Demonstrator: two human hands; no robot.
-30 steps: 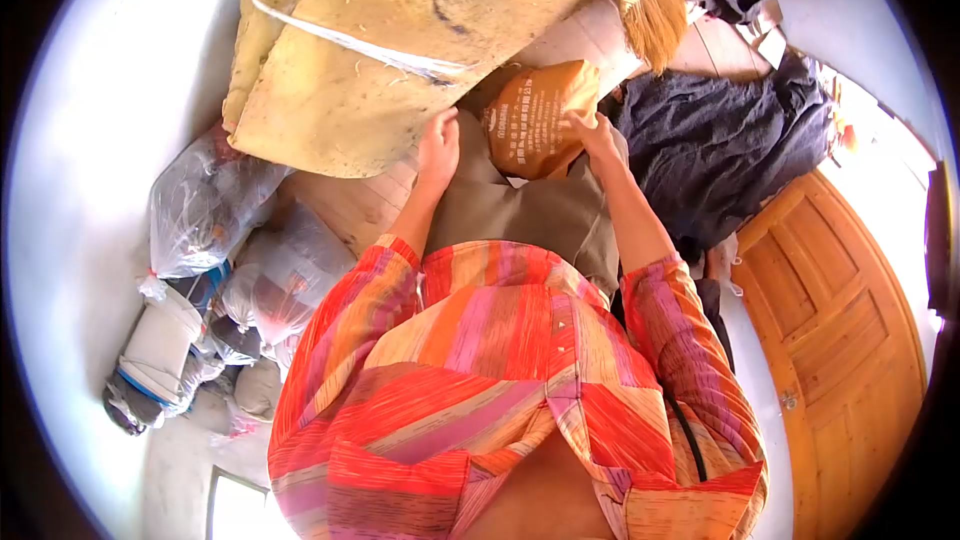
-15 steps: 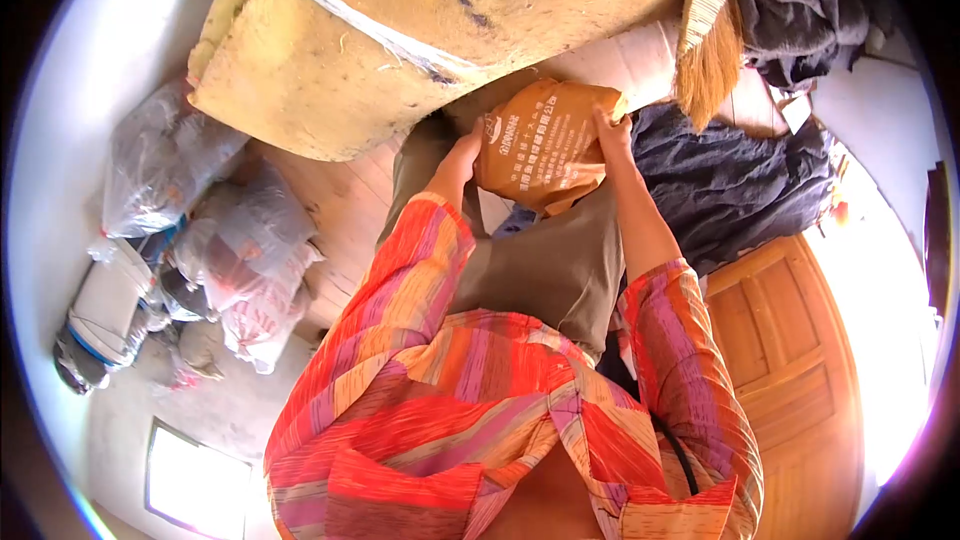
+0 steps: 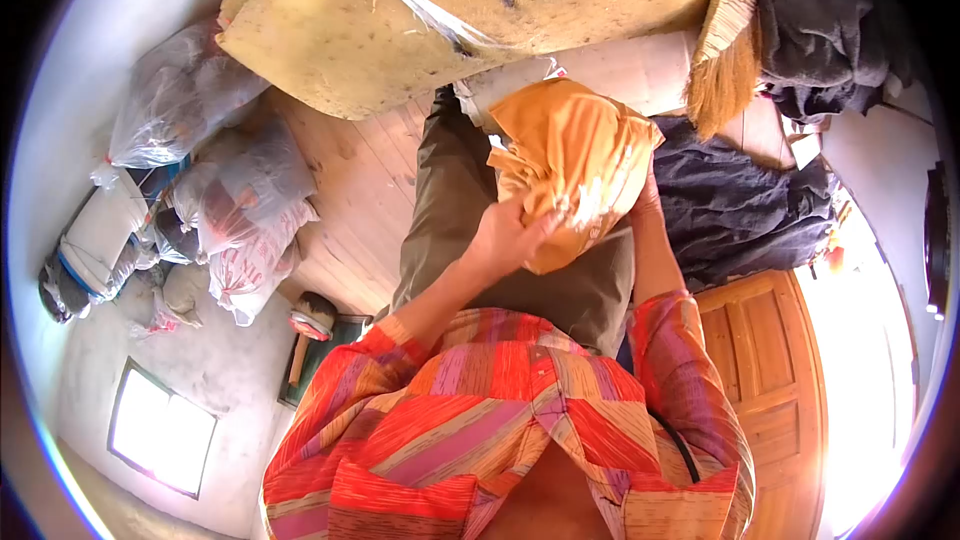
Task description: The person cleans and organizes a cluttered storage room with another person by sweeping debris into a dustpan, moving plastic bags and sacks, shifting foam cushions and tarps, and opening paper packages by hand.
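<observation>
An orange cloth bag (image 3: 580,155), gathered and creased at its left side, is held above my lap. My left hand (image 3: 510,238) is closed on the bag's lower left side, its fingertips pressed into the folds. Around the bag's right edge, my right hand (image 3: 648,195) grips it, with its fingers largely hidden behind the cloth. Beneath the bag are my legs in olive trousers (image 3: 440,190).
A tied yellow foam roll (image 3: 480,10) lies ahead, beside a straw broom (image 3: 725,70). Dark cloth (image 3: 740,200) is spread at right, near a wooden door (image 3: 765,360). Several plastic bags (image 3: 240,185) stand at left on the plank floor (image 3: 350,180).
The bag has been turned, so its white printed face no longer shows and gathered folds do. My left hand has moved from its left edge to the near lower side.
</observation>
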